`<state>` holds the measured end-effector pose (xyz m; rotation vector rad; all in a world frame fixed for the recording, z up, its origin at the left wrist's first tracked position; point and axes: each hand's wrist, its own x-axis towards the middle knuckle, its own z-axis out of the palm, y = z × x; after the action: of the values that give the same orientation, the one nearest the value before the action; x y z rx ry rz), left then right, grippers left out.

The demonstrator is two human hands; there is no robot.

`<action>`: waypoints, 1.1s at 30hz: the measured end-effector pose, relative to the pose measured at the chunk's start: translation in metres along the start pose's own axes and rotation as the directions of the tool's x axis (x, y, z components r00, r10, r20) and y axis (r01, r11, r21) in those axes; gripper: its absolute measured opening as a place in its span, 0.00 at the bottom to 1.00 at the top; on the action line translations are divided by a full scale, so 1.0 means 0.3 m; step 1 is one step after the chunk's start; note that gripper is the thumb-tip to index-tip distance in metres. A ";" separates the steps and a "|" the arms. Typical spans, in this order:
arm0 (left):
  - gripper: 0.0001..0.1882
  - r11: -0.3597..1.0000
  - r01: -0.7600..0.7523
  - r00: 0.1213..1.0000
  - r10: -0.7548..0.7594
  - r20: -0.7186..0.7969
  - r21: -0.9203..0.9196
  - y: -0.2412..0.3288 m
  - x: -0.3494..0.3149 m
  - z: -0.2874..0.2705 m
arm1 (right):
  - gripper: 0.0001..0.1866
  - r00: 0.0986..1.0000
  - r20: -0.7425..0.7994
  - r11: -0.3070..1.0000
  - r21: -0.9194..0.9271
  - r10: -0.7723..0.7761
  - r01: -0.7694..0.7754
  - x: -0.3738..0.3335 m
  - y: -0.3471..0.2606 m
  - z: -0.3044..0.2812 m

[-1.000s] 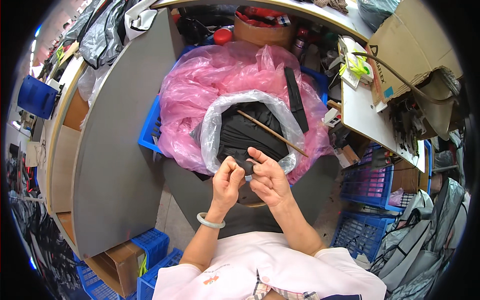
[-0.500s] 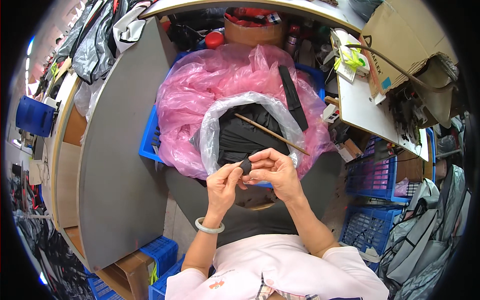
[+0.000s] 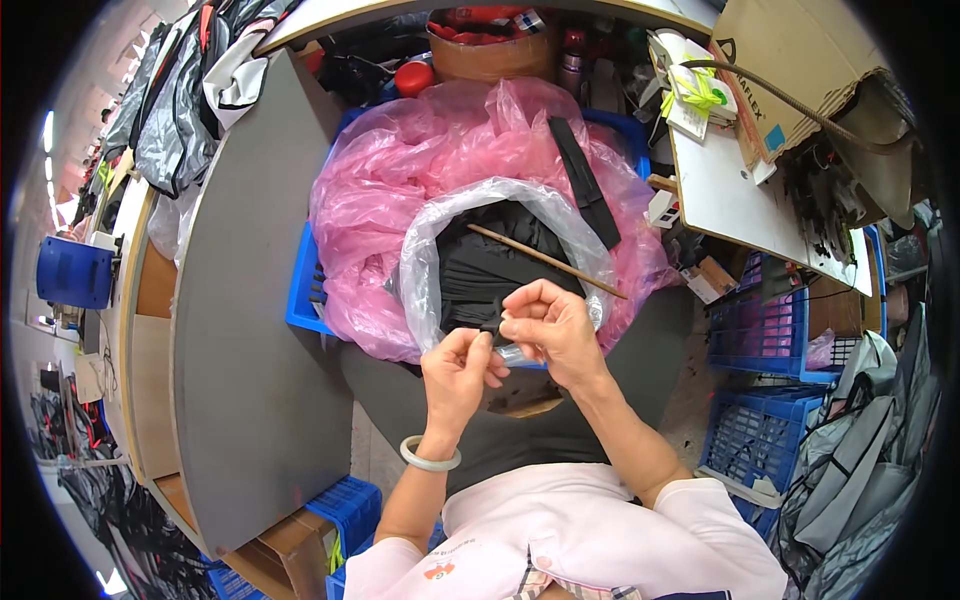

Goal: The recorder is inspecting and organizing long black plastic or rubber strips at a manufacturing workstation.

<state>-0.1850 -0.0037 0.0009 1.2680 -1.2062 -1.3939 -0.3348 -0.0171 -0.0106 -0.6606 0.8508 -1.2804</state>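
Over the near rim of a clear plastic bag (image 3: 425, 235), my two hands are close together with a small piece of black fabric (image 3: 491, 326) between them. My left hand (image 3: 458, 375) pinches it between thumb and fingers. My right hand (image 3: 556, 335) is also closed, thumb against index finger at the fabric's other side; the fingers partly hide the piece. Folded black fabric strips (image 3: 480, 275) fill the bag below. A thin wooden stick (image 3: 545, 260) lies slantwise across its opening. To the right, one long black strip (image 3: 583, 182) rests on a pink plastic bag (image 3: 450, 125).
A blue crate (image 3: 305, 285) surrounds the bags. A grey panel (image 3: 255, 310) stands at left. At right are a white tabletop (image 3: 730, 185) with a cardboard box (image 3: 790, 80), and stacked blue baskets (image 3: 755, 440). A round brown container (image 3: 490, 58) sits behind.
My fingertips have drawn slightly apart, and my right fingers have shifted their pinch on the black fabric. The whole view has turned a little.
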 end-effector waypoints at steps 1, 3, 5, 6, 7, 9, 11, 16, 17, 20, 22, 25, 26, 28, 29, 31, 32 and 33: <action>0.09 0.985 0.072 0.996 -0.078 -0.031 -0.156 -0.001 0.000 0.000 | 0.10 0.997 0.055 0.997 0.039 0.057 -0.059 -0.006 -0.001 0.001; 0.09 0.986 0.045 0.997 -0.055 -0.059 -0.163 -0.031 0.009 0.002 | 0.09 0.996 0.063 0.997 0.044 0.068 -0.071 -0.019 0.010 0.014; 0.09 0.995 -0.056 0.983 0.040 -0.180 -0.084 -0.050 0.021 0.033 | 0.08 0.992 0.001 0.990 -0.057 -0.129 0.128 -0.015 0.048 0.014; 0.09 0.995 -0.057 0.983 0.042 -0.177 -0.085 -0.051 0.022 0.044 | 0.08 0.992 0.004 0.982 -0.141 -0.126 0.126 -0.024 0.048 0.002; 0.09 0.990 -0.052 0.986 0.031 -0.161 -0.128 -0.050 0.021 0.050 | 0.08 0.992 0.000 0.982 -0.140 -0.129 0.128 -0.022 0.049 0.001; 0.09 0.985 -0.046 0.990 0.023 -0.139 -0.169 -0.047 0.021 0.052 | 0.07 0.971 0.010 0.940 -0.251 -0.237 0.232 -0.016 0.049 -0.002; 0.10 0.913 -0.067 0.982 -0.010 -0.187 -0.401 -0.041 0.030 0.048 | 0.07 0.922 -0.183 0.916 -0.283 -0.342 0.284 -0.007 0.019 -0.007; 0.10 0.846 0.024 0.998 -0.055 -0.041 -0.533 -0.047 0.028 0.046 | 0.14 0.972 -0.129 0.967 -0.188 -0.198 0.173 0.000 -0.008 -0.049; 0.10 0.855 0.021 0.998 -0.049 -0.040 -0.518 -0.048 0.024 0.042 | 0.14 0.966 -0.141 0.961 -0.201 -0.218 0.188 -0.005 -0.009 -0.045; 0.09 0.881 0.005 0.999 -0.029 -0.044 -0.474 -0.049 0.008 0.038 | 0.13 0.949 -0.149 0.892 -0.407 -0.277 0.196 -0.011 0.004 -0.059; 0.09 0.896 -0.008 0.999 -0.016 -0.051 -0.444 -0.046 -0.002 0.034 | 0.13 0.925 -0.132 0.846 -0.465 -0.357 0.260 -0.008 0.000 -0.058; 0.08 0.947 -0.022 0.999 0.012 -0.033 -0.320 -0.038 -0.013 0.016 | 0.12 0.865 -0.053 0.704 -0.606 -0.500 0.370 -0.019 -0.027 -0.025; 0.08 0.954 -0.021 1.000 0.014 -0.026 -0.299 -0.036 -0.014 0.007 | 0.12 0.830 0.011 0.603 -0.682 -0.557 0.414 -0.023 -0.034 -0.012; 0.08 0.960 -0.022 1.000 0.018 -0.018 -0.279 -0.030 -0.016 0.001 | 0.12 0.810 0.005 0.560 -0.720 -0.587 0.410 -0.026 -0.028 0.002; 0.08 0.955 -0.002 0.999 -0.007 -0.032 -0.298 -0.025 -0.018 0.000 | 0.11 0.786 0.001 0.513 -0.757 -0.618 0.404 -0.026 -0.026 0.006; 0.07 0.948 0.015 0.998 -0.032 -0.048 -0.319 -0.025 -0.017 -0.009 | 0.11 0.786 0.047 0.476 -0.772 -0.617 0.421 -0.027 -0.022 0.000; 0.07 0.945 0.035 0.996 -0.059 -0.067 -0.326 -0.028 -0.013 -0.020 | 0.10 0.784 0.092 0.439 -0.785 -0.614 0.436 -0.024 -0.019 -0.003; 0.06 0.941 0.053 0.993 -0.086 -0.084 -0.334 -0.028 -0.007 -0.031 | 0.10 0.783 0.094 0.438 -0.785 -0.614 0.438 -0.014 -0.013 -0.003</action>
<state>-0.1754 -0.0013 -0.0072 1.1338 -0.8238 -1.4953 -0.3380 -0.0136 -0.0072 -1.6380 1.4876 -1.5366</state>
